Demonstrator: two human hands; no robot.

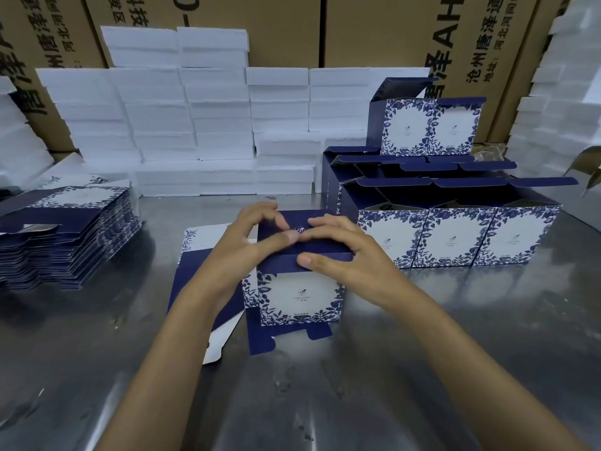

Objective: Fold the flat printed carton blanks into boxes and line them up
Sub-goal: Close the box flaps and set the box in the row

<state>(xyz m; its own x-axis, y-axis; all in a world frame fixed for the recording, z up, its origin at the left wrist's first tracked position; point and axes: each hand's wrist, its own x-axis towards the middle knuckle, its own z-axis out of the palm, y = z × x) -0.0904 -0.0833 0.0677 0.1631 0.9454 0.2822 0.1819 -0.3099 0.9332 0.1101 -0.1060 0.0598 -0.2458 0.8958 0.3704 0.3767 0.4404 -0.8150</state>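
Note:
A blue-and-white floral carton stands in the middle of the steel table, its dark blue top flaps folded over. My left hand and my right hand both press on those top flaps, fingertips meeting in the centre. Its loose blue bottom flaps splay out on the table in front. Under it on the left lies a flat blank. A tall stack of flat blanks sits at the left. Folded boxes stand in rows at the right, open-topped, with two more boxes on top.
White foam blocks are stacked along the back of the table, and more foam rises at the right. Large brown shipping cartons with printed characters form a wall behind. Bare steel surface lies in front of me.

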